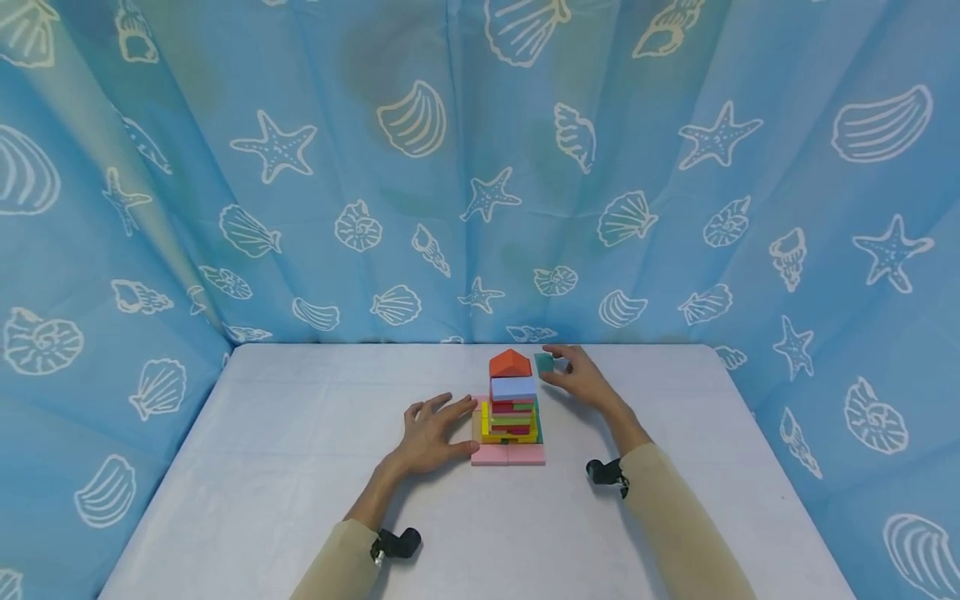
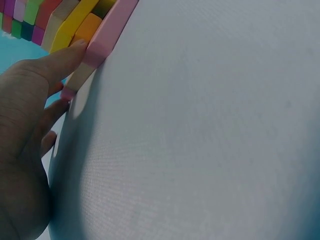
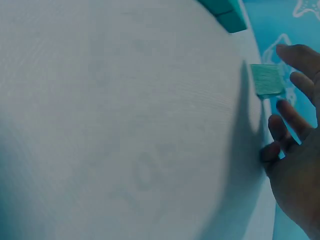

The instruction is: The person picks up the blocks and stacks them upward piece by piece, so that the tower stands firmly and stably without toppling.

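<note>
Colourful stacked blocks form a small tower [image 1: 513, 421] on a base of pink tiles [image 1: 507, 455], with a pale blue block [image 1: 513, 388] showing uppermost in the head view. An orange roof-shaped block [image 1: 510, 364] appears at its far side. My left hand [image 1: 435, 433] is spread at the tower's left, its thumb [image 2: 70, 55] touching the lower blocks. Beyond the tower on the right, my right hand [image 1: 579, 379] has thumb and fingers around a small teal block [image 1: 543, 363]. The right wrist view shows a gap between a fingertip and this teal block [image 3: 267, 80].
A white cloth-covered table [image 1: 337, 408] extends around the tower. Its far edge meets a blue curtain [image 1: 487, 250] with white shells and starfish, close behind the right hand. Black wrist cameras [image 1: 397, 543] sit on both forearms. Teal blocks [image 3: 227, 15] line the tower's right side.
</note>
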### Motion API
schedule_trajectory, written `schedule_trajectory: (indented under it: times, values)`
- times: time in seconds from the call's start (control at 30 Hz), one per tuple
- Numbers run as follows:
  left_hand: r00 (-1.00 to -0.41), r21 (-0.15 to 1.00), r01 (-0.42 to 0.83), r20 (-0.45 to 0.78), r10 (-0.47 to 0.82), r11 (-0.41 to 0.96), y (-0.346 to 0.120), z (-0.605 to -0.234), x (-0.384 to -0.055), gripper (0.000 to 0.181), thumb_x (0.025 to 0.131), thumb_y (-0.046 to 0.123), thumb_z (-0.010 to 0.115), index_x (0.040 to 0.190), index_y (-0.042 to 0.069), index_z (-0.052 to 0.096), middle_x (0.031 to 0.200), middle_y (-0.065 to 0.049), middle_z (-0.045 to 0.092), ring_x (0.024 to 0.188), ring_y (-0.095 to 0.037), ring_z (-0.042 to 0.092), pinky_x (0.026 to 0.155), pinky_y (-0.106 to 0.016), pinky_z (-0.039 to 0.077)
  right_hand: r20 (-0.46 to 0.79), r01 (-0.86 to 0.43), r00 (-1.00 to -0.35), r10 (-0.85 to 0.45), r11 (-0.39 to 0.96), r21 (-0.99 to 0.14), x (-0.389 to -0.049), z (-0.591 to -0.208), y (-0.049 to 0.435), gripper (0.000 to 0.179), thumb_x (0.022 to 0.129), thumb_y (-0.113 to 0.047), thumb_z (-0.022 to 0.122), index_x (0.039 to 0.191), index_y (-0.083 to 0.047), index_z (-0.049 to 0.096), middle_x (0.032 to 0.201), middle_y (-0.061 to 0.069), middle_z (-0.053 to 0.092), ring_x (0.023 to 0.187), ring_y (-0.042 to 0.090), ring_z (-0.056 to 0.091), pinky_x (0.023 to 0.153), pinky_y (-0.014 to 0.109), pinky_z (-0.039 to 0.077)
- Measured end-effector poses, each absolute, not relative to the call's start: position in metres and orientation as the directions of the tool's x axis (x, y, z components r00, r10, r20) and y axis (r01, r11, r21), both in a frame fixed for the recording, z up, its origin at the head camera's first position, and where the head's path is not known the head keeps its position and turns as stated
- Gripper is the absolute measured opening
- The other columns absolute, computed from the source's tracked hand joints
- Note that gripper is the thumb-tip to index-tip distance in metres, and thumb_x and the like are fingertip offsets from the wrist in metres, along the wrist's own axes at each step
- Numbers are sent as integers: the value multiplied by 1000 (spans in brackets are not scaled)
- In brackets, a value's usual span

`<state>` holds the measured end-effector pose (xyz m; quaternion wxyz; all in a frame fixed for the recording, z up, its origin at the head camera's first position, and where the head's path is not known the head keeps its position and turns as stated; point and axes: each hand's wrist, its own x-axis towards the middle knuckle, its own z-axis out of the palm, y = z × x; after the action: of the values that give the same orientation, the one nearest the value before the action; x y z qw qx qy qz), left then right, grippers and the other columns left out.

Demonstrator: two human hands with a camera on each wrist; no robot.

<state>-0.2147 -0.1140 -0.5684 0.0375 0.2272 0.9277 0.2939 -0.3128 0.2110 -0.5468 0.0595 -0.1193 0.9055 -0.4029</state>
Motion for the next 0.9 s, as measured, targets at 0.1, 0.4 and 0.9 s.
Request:
schedule_trajectory:
  times: [0.1, 0.4, 0.9]
  values:
    - [-893, 561, 398, 57, 446, 726, -113, -567, -215, 76, 89, 57, 67, 155, 29, 41, 159, 5, 41, 150, -31, 23, 113, -64, 10, -37, -158, -965, -258, 691, -705, -313, -552, 208, 59, 94, -28, 70, 148, -15, 50, 147, 17, 43, 130, 35, 44, 108, 52, 43]
    - [-894, 554, 401, 61, 445, 729, -111, -563, -215, 77, 89, 57, 67, 154, 27, 42, 159, 3, 41, 149, -32, 24, 113, -65, 11, -23, -127, -979, -204, 690, -712, -311, -552, 204, 37, 94, -16, 69, 129, -9, 59, 136, 16, 53, 124, 35, 50, 109, 55, 41]
    - [-897, 565, 394, 64, 437, 725, -112, -565, -212, 76, 88, 56, 68, 154, 28, 42, 158, 2, 42, 150, -33, 24, 113, -66, 9, 30, -138, -985, -170, 669, -730, -305, -539, 211, 42, 92, -15, 68, 132, -6, 59, 121, 13, 55, 98, 26, 51, 82, 38, 48]
